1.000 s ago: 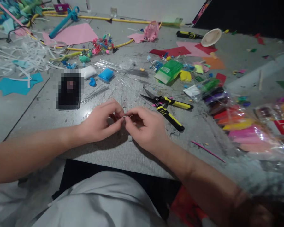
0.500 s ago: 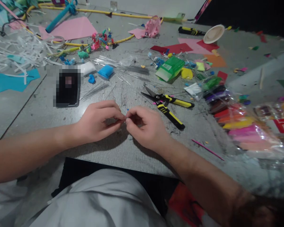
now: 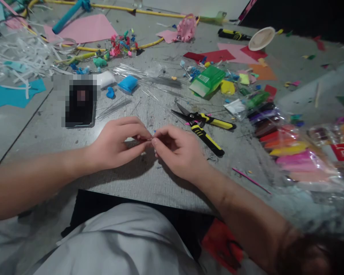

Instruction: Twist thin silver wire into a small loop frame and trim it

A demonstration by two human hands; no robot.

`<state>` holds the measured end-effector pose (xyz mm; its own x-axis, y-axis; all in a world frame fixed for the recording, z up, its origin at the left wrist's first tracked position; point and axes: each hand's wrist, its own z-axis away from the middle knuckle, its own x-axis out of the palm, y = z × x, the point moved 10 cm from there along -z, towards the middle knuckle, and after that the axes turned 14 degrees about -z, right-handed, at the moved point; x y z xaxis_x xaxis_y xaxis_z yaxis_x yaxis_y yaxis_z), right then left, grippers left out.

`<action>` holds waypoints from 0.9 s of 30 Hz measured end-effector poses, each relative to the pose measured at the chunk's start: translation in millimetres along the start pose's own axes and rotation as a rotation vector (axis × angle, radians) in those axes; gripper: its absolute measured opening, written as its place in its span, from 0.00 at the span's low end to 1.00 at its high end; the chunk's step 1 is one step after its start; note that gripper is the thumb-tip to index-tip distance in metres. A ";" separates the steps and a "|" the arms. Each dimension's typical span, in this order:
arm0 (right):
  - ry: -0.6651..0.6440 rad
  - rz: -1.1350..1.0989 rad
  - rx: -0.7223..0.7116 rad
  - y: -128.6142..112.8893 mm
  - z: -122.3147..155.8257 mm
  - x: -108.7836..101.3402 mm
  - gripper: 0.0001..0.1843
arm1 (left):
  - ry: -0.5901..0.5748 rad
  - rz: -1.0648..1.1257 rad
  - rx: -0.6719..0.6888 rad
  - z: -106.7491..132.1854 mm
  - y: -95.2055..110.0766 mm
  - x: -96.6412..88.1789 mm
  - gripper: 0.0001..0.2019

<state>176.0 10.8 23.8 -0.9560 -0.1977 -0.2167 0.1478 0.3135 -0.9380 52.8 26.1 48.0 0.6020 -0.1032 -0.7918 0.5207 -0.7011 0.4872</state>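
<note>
My left hand (image 3: 122,143) and my right hand (image 3: 180,152) meet fingertip to fingertip above the grey table (image 3: 172,187). Both are closed in a pinch around something thin and tiny, mostly covered by the fingers; I cannot make out what it is. Just right of my right hand lie cutting pliers (image 3: 202,126) with black and yellow handles, their jaws apart. Beyond my left hand are several thin metal wires (image 3: 113,109), and a dark phone (image 3: 80,103) rests to the left of them.
Behind the wires sit a blue clay packet (image 3: 128,84) and a green packet (image 3: 208,81). Packs of coloured clay (image 3: 295,152) line the right side, near a pink stick (image 3: 251,180). White paper strips (image 3: 17,61) pile up at the left; pink paper (image 3: 83,30) lies at the back.
My fingertips stay together and have shifted slightly, with the fingers of my right hand a little more spread around the pinch. The whole view has moved a bit; the table items look unchanged.
</note>
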 end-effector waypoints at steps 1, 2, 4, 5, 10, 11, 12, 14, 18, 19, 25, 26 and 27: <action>0.004 0.001 -0.018 -1.2 -0.3 -1.5 0.05 | -0.007 0.024 -0.018 -0.5 -2.6 1.0 0.04; 0.008 0.015 -0.035 -2.5 -0.6 -3.1 0.06 | -0.020 0.055 -0.043 -0.8 -6.0 2.7 0.04; 0.021 0.051 -0.048 -3.0 -0.8 -7.3 0.05 | -0.066 0.129 -0.100 -0.6 -13.7 8.7 0.05; 0.036 0.061 -0.035 -1.4 -0.6 -10.1 0.04 | -0.096 0.163 -0.127 -0.1 -17.5 12.5 0.06; 0.082 0.130 -0.072 -3.3 2.4 -16.9 0.07 | -0.239 0.408 -0.205 0.6 -24.7 30.9 0.10; 0.064 0.176 -0.117 -7.4 3.1 -14.5 0.07 | -0.251 0.467 -0.223 0.2 -25.2 33.1 0.11; 0.041 0.224 -0.158 -11.1 3.8 -11.4 0.07 | -0.258 0.513 -0.239 -0.4 -25.5 34.7 0.12; -0.006 0.298 -0.196 -14.3 4.6 -5.7 0.06 | -0.264 0.562 -0.262 -1.5 -25.9 36.8 0.12; -0.055 0.340 -0.148 -9.8 3.2 -2.5 0.07 | -0.287 0.658 -0.314 -0.9 -27.6 41.5 0.11; -0.066 0.331 -0.132 -8.0 2.8 -1.9 0.07 | -0.293 0.673 -0.329 -0.5 -28.3 42.5 0.11; -0.141 0.183 -0.047 2.7 3.0 5.8 0.03 | -0.342 0.635 -0.376 0.9 -31.2 44.9 0.07; -0.139 0.163 -0.035 4.1 3.2 6.0 0.03 | -0.346 0.623 -0.381 0.9 -31.9 44.6 0.07; -0.137 0.148 -0.023 5.4 3.5 6.2 0.02 | -0.346 0.610 -0.386 0.9 -32.8 44.2 0.06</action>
<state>171.8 7.9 16.5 -0.8807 -0.2715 -0.3880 0.2770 0.3692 -0.8871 61.8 43.9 -3.3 0.6591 -0.6469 -0.3834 0.3711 -0.1637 0.9141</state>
